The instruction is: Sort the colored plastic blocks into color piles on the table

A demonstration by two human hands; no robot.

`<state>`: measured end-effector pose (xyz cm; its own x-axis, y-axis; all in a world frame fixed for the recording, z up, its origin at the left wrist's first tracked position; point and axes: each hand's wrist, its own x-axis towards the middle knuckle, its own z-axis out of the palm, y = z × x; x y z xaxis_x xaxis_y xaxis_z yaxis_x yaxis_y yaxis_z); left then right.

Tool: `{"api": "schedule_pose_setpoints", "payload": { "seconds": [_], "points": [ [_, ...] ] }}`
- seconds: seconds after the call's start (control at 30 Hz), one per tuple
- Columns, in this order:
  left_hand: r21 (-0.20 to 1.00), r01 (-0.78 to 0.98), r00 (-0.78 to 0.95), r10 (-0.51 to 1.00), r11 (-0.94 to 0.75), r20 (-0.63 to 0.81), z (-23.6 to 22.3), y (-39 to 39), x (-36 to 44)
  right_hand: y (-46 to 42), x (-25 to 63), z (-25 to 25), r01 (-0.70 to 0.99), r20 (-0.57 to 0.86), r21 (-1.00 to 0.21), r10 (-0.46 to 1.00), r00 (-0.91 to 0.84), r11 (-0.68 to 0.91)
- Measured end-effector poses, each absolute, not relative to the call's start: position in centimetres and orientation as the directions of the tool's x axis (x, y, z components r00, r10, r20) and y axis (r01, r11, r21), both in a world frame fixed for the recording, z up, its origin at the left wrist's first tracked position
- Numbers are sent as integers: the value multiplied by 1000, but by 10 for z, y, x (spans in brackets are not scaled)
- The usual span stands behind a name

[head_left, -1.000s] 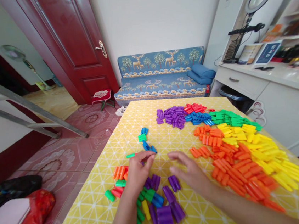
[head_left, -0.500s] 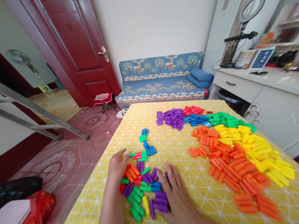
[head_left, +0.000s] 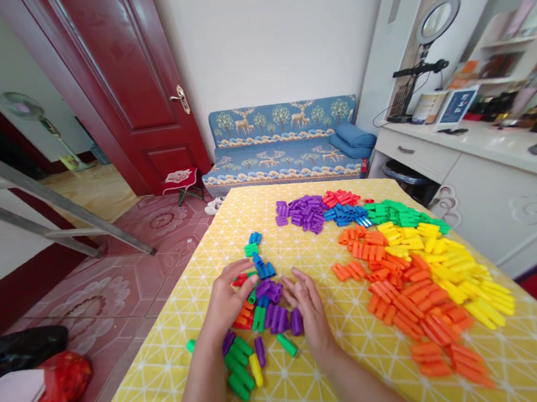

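Note:
My left hand (head_left: pixel 229 298) reaches over the left side of a mixed pile of short plastic tubes, fingers bent and thumb apart, beside red and green tubes that it partly hides. On the pile's right side, my right hand (head_left: pixel 311 308) is open with fingers spread, close to some purple tubes (head_left: pixel 277 318). Between the hands lie more purple tubes (head_left: pixel 269 290) and blue tubes (head_left: pixel 263 267). Nearer to me are joined green tubes (head_left: pixel 239 370), a yellow tube (head_left: pixel 256 370) and a loose green tube (head_left: pixel 287 345). Neither hand visibly grips a tube.
Sorted by colour on the yellow tablecloth (head_left: pixel 358 370) are orange tubes (head_left: pixel 404 302), yellow tubes (head_left: pixel 468 276), green tubes (head_left: pixel 404 214), blue tubes (head_left: pixel 344 214) and a far purple heap (head_left: pixel 305 213). A blue sofa (head_left: pixel 283 155) stands beyond the table.
Both hands have moved forward, away from me. Purple tubes have shifted forward towards the blue ones, and a green tube now lies apart near my right wrist. The view has turned slightly.

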<state>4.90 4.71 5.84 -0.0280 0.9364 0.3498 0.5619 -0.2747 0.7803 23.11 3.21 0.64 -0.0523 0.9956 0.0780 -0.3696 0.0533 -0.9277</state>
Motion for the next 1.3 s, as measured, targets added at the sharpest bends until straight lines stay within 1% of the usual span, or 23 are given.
{"api": "schedule_pose_setpoints", "payload": {
  "seconds": [0.07,0.13,0.23,0.43,0.63,0.8,0.87,0.97,1.03,1.07,1.1,1.17,1.3],
  "points": [
    [750,568,132,936,-340,325,61,43,60,36,231,4,-451,29,-892,999,-28,13],
    [709,601,258,929,-369,265,63,40,72,39,230,2,-476,8,-879,1000,-19,-2],
    [644,668,309,927,-372,214,64,37,85,41,230,2,-480,6,-877,1000,-23,-6],
    [586,731,266,937,-349,226,55,39,87,40,231,4,-490,8,-872,998,-54,-20],
    [605,699,227,921,-381,316,46,47,89,41,231,3,-499,11,-866,997,-74,-27],
    [564,731,146,896,-383,419,52,49,92,40,230,5,-531,-24,-845,996,-82,-64],
    [581,718,93,879,-384,467,60,51,96,40,230,5,-526,-36,-848,997,-73,-70],
    [671,641,10,878,-373,479,74,68,104,41,230,4,-517,-45,-853,997,-62,-70],
    [776,557,-67,916,-294,395,79,90,111,41,230,3,-509,-51,-857,996,-67,-78],
    [833,506,-107,941,-227,321,79,104,115,40,230,2,-505,-56,-859,996,-74,-86],
    [890,439,-152,966,-124,210,78,120,119,40,231,2,-501,-63,-860,995,-81,-95],
    [921,389,-176,980,-22,97,71,153,125,40,231,1,-496,-75,-861,993,-93,-112],
    [940,323,-207,977,109,-43,57,217,137,40,231,2,-482,-90,-867,991,-103,-129]
  ]
}}
